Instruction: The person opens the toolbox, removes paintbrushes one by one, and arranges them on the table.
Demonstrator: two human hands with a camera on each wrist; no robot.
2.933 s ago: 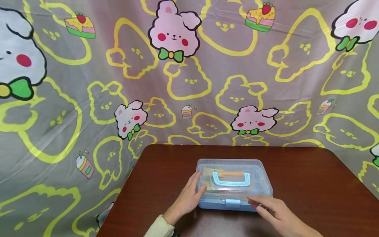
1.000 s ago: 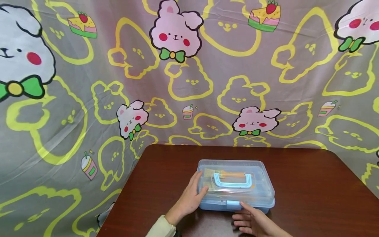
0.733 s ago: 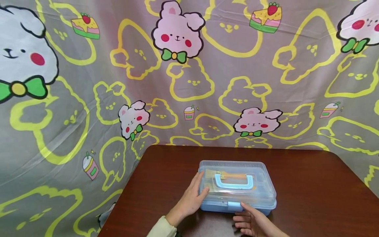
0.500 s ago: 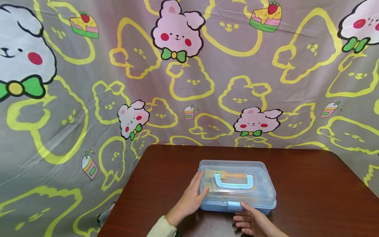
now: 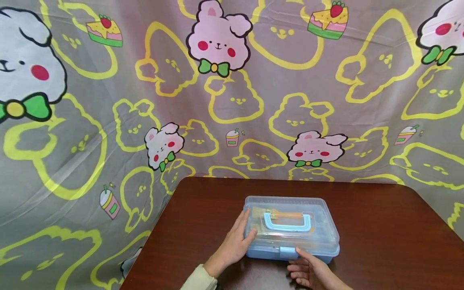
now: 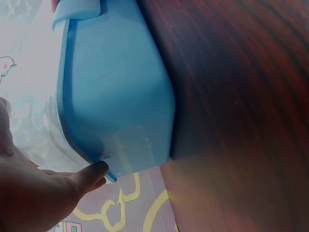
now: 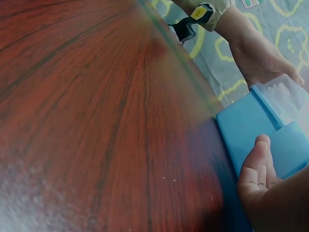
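A plastic storage box [image 5: 259, 252] with a light-blue base stands on the table, its clear lid [image 5: 322, 233] down. A pale-blue handle [image 5: 288, 228] lies folded on top, and a blue latch [image 5: 288, 252] sits mid-front. My left hand [image 5: 233, 243] rests along the box's left side, fingers straight; in the left wrist view a fingertip [image 6: 99, 167] lies at the rim. At the front, my right hand [image 5: 311, 270] has its thumb tip right at the latch's right end. Its other fingers hang loosely bent below, in front of the base.
Through the lid shows a brush-like thing with an orange handle [image 5: 288, 215]. The dark wooden table [image 5: 203, 209] reaches back to a grey curtain [image 5: 250, 88] printed with cartoon rabbits. A dark band with a yellow label [image 7: 199, 13] circles the left wrist.
My right hand has come left and down from the lid's front right corner to the latch, then stayed there. The left hand keeps its place on the box's side.
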